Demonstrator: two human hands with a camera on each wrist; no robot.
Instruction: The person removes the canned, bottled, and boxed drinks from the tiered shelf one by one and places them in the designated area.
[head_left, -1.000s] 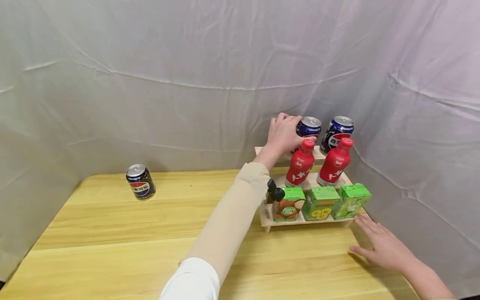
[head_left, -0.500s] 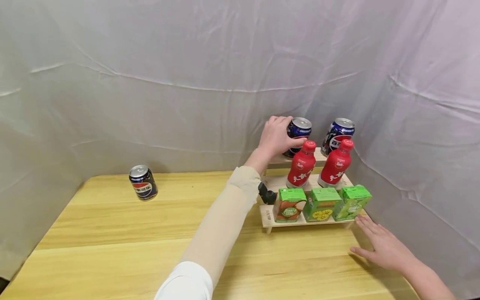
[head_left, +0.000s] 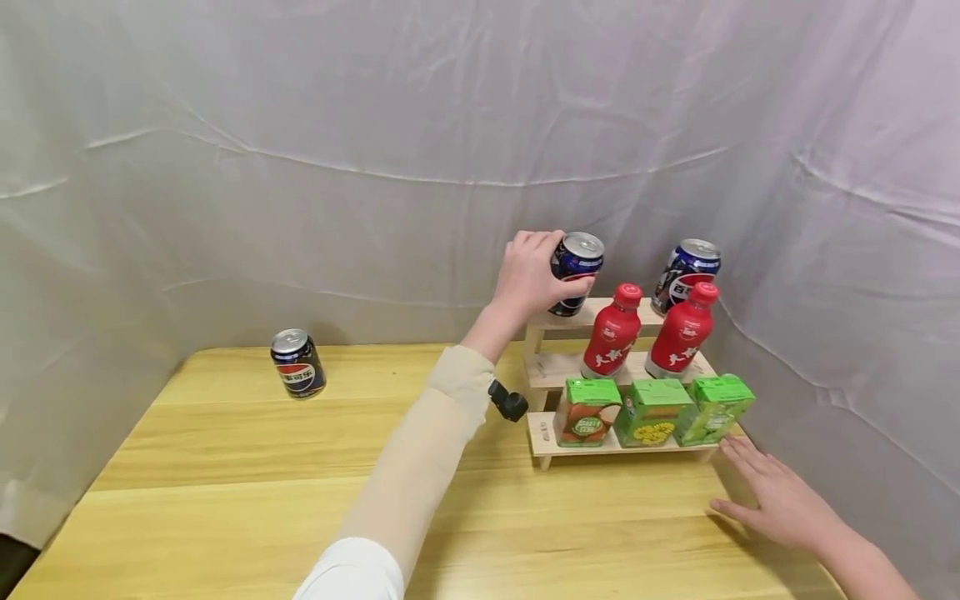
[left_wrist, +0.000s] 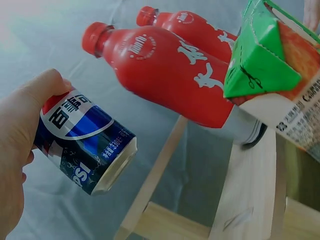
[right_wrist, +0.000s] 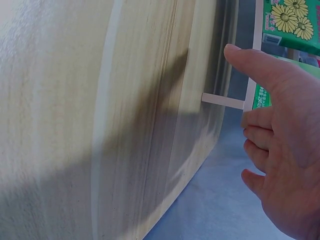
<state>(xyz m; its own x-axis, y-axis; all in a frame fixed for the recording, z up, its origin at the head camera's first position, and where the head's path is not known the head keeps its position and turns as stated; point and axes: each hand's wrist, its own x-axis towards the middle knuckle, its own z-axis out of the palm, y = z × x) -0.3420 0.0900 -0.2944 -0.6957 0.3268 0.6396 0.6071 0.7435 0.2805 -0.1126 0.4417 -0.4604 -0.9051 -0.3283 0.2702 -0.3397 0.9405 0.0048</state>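
Observation:
My left hand (head_left: 527, 273) grips a dark blue Pepsi can (head_left: 577, 268), thumb across its front, at the left end of the top tier of a wooden three-tier rack (head_left: 547, 437). In the left wrist view the can (left_wrist: 82, 142) shows its bare base rim, apart from the wood. My right hand (head_left: 774, 498) has its fingers extended, tips at the rack's front right corner, beside a green drink carton (head_left: 714, 413). A second Pepsi can (head_left: 686, 277) stands at the top tier's right end. Two red bottles (head_left: 612, 335) occupy the middle tier.
Two more cartons, one with a brown front (head_left: 587, 415) and one with yellow flowers (head_left: 654, 415), stand on the lowest tier. Another Pepsi can (head_left: 298, 363) stands on the wooden table (head_left: 247, 467) at the left. Grey cloth (head_left: 360, 192) hangs behind and at both sides.
My left hand has carried the Pepsi can leftward along the top tier, away from the other can there. My right hand stays by the rack's corner. The view has shifted slightly.

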